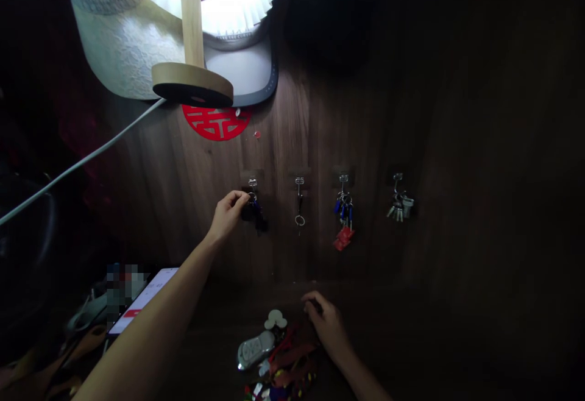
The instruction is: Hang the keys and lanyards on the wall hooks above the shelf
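My left hand [228,213] reaches up to the leftmost wall hook, its thumb and fingertips pinched on the ring of a dark bunch of keys [257,213] with a blue piece on it. The ring is at the hook [253,183]; whether it is fully hung there I cannot tell. My right hand [323,317] is low, its fingers loosely bent and apart, with nothing visible in them. Just left of it lies a pile of dark red straps and small coloured pieces [292,364], with a silver remote control [256,350] and a pale three-lobed piece [275,320].
More hooks to the right carry a small key ring [300,220], keys with blue and red tags [343,218], and silver keys [399,209]. A lit lamp [194,29] with a white cord [86,158] hangs above, before caps [123,41]. A phone [148,297] lies lower left.
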Demonstrator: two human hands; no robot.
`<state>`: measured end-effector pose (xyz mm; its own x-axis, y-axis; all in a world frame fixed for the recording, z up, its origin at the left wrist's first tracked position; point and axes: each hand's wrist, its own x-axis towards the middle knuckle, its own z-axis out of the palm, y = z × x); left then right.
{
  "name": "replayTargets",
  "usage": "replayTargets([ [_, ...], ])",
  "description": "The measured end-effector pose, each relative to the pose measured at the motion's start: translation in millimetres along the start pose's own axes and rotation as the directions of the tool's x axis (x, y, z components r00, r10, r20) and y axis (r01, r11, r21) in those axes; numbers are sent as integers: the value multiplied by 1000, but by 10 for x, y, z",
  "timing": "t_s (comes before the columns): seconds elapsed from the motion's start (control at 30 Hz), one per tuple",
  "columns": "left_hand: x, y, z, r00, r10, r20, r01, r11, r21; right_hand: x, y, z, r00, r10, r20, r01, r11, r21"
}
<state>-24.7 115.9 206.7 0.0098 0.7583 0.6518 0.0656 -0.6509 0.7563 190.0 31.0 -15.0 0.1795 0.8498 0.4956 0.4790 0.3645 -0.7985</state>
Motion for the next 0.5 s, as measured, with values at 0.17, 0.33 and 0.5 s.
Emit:
replayTargets([
  [0.17, 54, -34, 16, 1000, -2, -10, 3, 996, 84, -1, -24, -9, 999, 37, 20, -38, 999, 15],
  [0.33, 75, -154, -14, 997, -24, -70, 37, 980, 196, -3, -18, -11, 996, 77, 44, -78, 997, 23],
  [0.5, 16, -229, -37, 995, -51, -86, 73, 960, 271, 3, 12, -6, 997, 65, 52, -66, 998, 22],
])
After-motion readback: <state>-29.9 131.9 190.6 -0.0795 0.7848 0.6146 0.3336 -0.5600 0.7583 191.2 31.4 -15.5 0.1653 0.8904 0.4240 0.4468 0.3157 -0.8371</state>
